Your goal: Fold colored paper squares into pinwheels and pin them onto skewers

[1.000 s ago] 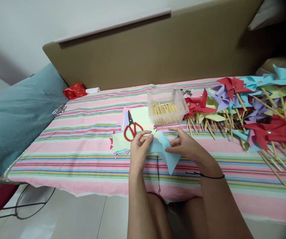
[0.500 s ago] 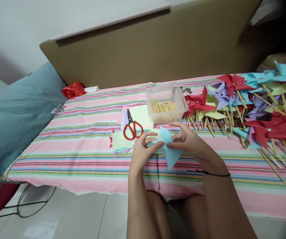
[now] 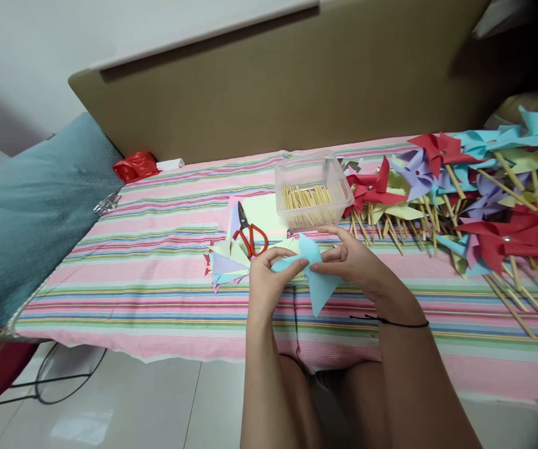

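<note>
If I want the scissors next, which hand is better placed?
Probably the left hand: it sits close beside the scissors, while the right hand is farther off, across the blue paper both hands hold.

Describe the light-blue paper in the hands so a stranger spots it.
On the striped cloth, find the clear plastic box of wooden sticks. Nearer the camera, the left hand and right hand pinch the light-blue paper, set apart from the heaped pinwheels as the only piece held.
</note>
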A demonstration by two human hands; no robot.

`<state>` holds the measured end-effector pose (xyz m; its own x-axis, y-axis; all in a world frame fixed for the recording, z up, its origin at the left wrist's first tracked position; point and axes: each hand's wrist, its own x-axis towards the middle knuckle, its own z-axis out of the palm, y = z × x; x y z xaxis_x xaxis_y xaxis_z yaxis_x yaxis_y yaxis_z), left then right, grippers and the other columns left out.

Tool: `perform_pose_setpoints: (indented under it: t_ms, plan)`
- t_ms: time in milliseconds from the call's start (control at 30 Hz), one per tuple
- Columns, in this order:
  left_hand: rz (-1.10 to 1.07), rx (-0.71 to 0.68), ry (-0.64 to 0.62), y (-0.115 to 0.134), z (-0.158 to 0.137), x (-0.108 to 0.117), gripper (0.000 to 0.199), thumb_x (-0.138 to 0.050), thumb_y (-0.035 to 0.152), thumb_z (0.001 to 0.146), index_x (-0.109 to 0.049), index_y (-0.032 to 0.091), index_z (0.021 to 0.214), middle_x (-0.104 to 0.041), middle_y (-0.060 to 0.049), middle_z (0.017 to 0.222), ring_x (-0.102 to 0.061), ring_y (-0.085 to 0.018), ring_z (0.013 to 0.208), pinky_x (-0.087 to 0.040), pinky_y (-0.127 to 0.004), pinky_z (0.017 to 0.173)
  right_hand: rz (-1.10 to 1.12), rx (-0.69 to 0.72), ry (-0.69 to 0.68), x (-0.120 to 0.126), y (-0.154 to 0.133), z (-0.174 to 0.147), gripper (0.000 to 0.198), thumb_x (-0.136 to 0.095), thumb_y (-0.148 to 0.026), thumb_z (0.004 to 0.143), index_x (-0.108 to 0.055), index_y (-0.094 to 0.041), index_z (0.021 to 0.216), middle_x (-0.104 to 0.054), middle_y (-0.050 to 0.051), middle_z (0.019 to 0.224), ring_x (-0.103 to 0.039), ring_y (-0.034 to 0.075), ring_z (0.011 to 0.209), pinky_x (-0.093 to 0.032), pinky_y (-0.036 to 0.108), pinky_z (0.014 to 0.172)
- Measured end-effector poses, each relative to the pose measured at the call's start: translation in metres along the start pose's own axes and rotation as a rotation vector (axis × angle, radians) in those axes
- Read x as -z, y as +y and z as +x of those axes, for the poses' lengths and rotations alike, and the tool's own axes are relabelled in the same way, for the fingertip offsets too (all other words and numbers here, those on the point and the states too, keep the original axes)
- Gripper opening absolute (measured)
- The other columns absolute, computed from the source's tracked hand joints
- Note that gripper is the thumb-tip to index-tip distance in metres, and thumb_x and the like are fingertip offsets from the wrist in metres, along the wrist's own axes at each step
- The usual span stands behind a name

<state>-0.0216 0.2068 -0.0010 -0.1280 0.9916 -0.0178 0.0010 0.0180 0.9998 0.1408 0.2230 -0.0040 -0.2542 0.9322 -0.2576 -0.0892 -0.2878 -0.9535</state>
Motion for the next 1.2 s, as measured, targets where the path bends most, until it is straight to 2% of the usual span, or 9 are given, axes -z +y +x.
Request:
perform_pose_setpoints:
  t_ms: [167, 567, 933, 1067, 1200]
  plan:
    - [0.058, -0.062, 0.024, 0.0008, 0.0013, -0.0025, 0.017, -0.079, 0.026, 0.059, -0.066, 0.019, 0.067, -0.066, -0.001, 0.070, -0.060, -0.017, 0.069, -0.045, -0.027, 0.064, 0.005, 0.014, 0.031, -0.0010, -0.0009, 0.0005, 0.075, -0.077, -0.022, 0.061, -0.038, -0.023, 0.125, -0.070, -0.002, 0.063, -0.066, 0.018, 0.056, -0.046, 0.024, 0.046]
    - [0.015, -0.071, 0.006, -0.0015, 0.0018, -0.0062, 0.020, -0.077, 0.027, 0.063, -0.061, 0.018, 0.073, -0.064, 0.002, 0.057, -0.060, -0.014, 0.053, -0.045, -0.024, 0.052, 0.078, 0.000, 0.030, -0.0018, -0.0038, 0.0004, 0.088, -0.079, -0.027, 0.060, -0.031, -0.021, 0.133, -0.071, -0.002, 0.066, -0.066, 0.018, 0.054, -0.046, 0.024, 0.047]
    - [0.156, -0.237, 0.050, -0.0058, 0.0028, -0.0055, 0.015, -0.077, 0.024, 0.063, -0.064, 0.019, 0.069, -0.065, 0.001, 0.068, -0.059, -0.013, 0.064, -0.043, -0.022, 0.055, 0.115, -0.020, 0.010, -0.0018, -0.0029, 0.0007, 0.089, -0.080, -0.021, 0.060, -0.031, -0.020, 0.135, -0.070, -0.002, 0.064, -0.064, 0.016, 0.054, -0.048, 0.025, 0.050]
    - [0.143, -0.170, 0.024, -0.0026, 0.0016, -0.0048, 0.017, -0.078, 0.025, 0.062, -0.064, 0.019, 0.071, -0.065, 0.000, 0.071, -0.060, -0.014, 0.067, -0.042, -0.022, 0.056, 0.090, -0.037, 0.010, -0.0005, -0.0011, 0.0018, 0.087, -0.078, -0.020, 0.060, -0.031, -0.022, 0.133, -0.071, -0.001, 0.065, -0.065, 0.019, 0.055, -0.048, 0.027, 0.049]
    - [0.016, -0.019, -0.094, -0.0013, 0.0012, 0.0013, 0.025, -0.078, 0.029, 0.063, -0.064, 0.018, 0.080, -0.068, -0.002, 0.072, -0.062, -0.015, 0.068, -0.044, -0.023, 0.059, 0.040, -0.054, 0.000, 0.0022, -0.0018, 0.0013, 0.085, -0.076, -0.017, 0.058, -0.031, -0.021, 0.131, -0.070, -0.002, 0.064, -0.065, 0.018, 0.057, -0.048, 0.026, 0.051]
